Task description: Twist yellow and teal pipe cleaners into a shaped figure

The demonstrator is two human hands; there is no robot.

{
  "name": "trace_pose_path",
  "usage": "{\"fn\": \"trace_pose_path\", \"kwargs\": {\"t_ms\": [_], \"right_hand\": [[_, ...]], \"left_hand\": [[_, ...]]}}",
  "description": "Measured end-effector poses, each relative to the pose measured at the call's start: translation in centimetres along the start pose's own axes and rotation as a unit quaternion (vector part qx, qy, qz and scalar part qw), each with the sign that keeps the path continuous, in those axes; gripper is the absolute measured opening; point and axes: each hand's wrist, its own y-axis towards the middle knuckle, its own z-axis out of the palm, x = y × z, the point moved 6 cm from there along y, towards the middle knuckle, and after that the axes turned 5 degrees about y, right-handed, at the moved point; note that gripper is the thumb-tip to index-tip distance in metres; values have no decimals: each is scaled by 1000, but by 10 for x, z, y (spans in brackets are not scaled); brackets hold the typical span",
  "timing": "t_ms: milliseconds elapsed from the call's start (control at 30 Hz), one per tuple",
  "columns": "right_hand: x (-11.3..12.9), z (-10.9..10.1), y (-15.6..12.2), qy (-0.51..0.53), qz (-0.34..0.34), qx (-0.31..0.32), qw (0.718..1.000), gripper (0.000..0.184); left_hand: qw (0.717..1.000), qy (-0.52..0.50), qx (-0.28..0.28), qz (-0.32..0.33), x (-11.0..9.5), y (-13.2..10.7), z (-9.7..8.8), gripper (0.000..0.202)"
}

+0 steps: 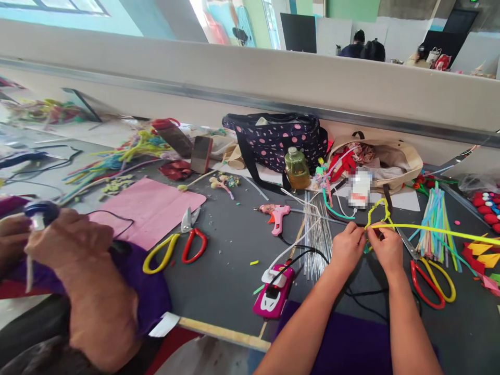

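Note:
In the head view, my left hand (349,246) and my right hand (386,250) are close together, fingers pinched on a yellow pipe cleaner (433,229). Its long straight end runs off to the right edge. Beyond my fingertips, a twisted yellow loop (385,203) stands up. A bit of green shows beneath my hands, too hidden to make out. Beside my right wrist lie scissors (427,284) with red and yellow handles. A bundle of pastel pipe cleaners (437,224) is just past them. Left of my left hand are bare wires (318,234).
A pink glue gun (276,216) lies near a magenta power strip (275,291) with cords. Behind stand a bottle (297,172), a patterned bag (277,138) and a beige bag (406,161). More scissors (191,239) lie left, beside a co-worker's hand (74,239).

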Motion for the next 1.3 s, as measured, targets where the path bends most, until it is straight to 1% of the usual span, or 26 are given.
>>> {"fn": "trace_pose_path", "kwargs": {"t_ms": [133,300,467,567,700,833,900,967,1100,1300], "right_hand": [[-4,0,0,1,-5,-6,1000,28],[-12,0,1,26,26,-2,999,31],[-12,-2,1,28,41,-2,999,32],[-11,-2,1,31,43,0,999,33],[-12,-1,1,31,43,6,999,33],[-13,0,1,18,47,15,999,34],[-13,0,1,9,47,10,999,34],[-12,-1,1,3,45,6,999,33],[-11,0,0,-6,37,2,999,32],[-3,3,0,-35,-3,1,999,29]], "left_hand": [[1000,-22,11,5,1,0,1,19],[997,-75,26,13,4,4,0,25],[991,-131,27,14,5,7,-2,22],[990,-140,26,12,6,7,-3,21],[995,-94,42,16,6,6,-2,21],[996,12,76,33,2,4,2,26],[992,67,92,51,-2,3,5,27],[987,101,101,68,-4,2,6,28],[984,117,106,80,-5,3,7,27],[983,132,115,59,-3,4,8,27]]}}
